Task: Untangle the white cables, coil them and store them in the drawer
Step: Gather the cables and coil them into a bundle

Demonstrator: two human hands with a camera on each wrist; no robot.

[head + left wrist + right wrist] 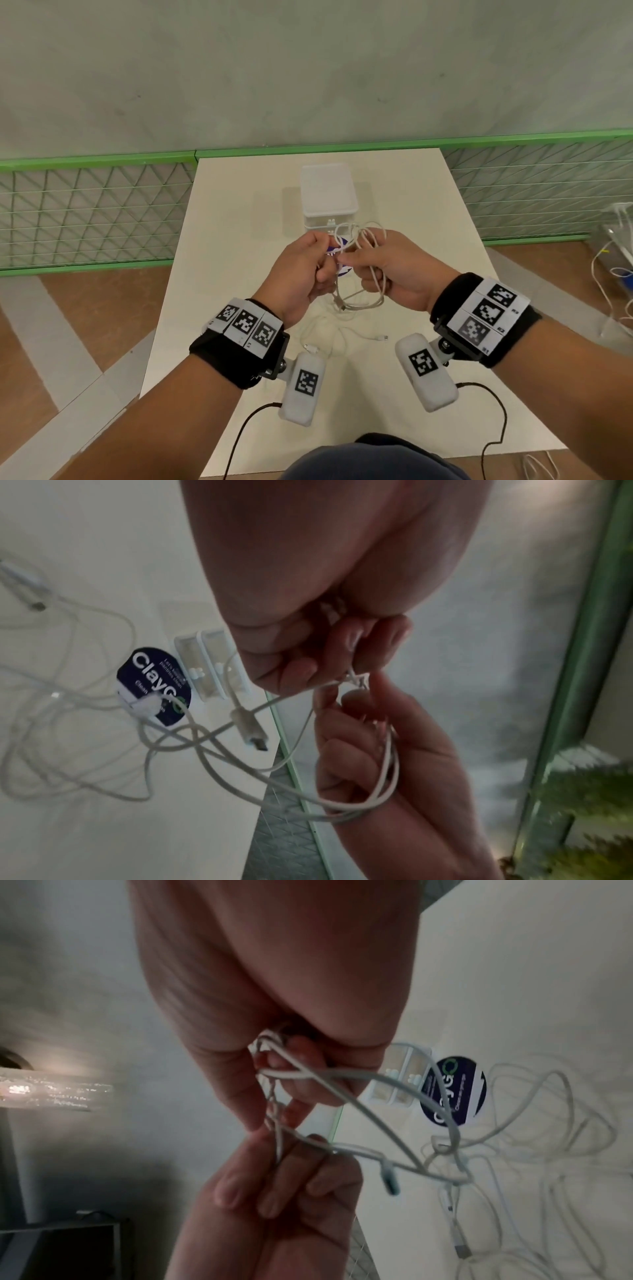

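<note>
1. The left hand (301,270) and right hand (394,270) meet over the middle of the table (445,274), fingertips almost touching, both raised off the surface.
2. The right hand has its fingers curled through a loose coil of white cable (363,240); several loops hang round the fingers and droop below the palm toward the near side.
3. The left hand pinches a strand of that same cable between thumb and forefinger, right where the two hands meet; the left wrist view shows the pinch sitting just above the right fingertips.
4. The relation that matters: the coil's long axis runs far to near, and the free tail with its plug (251,733) hangs from it, low and toward the left hand's side. So the left hand is the one placed to feed the next turn, the right to hold the coil steady.
5. A second white cable (342,335) lies slack on the table, near of both hands, not yet gathered.
6. The white drawer box (327,195) stands on the far side, directly beyond the hands, with a dark round label (154,688) lying on the table before it. Its drawers look closed.
</note>
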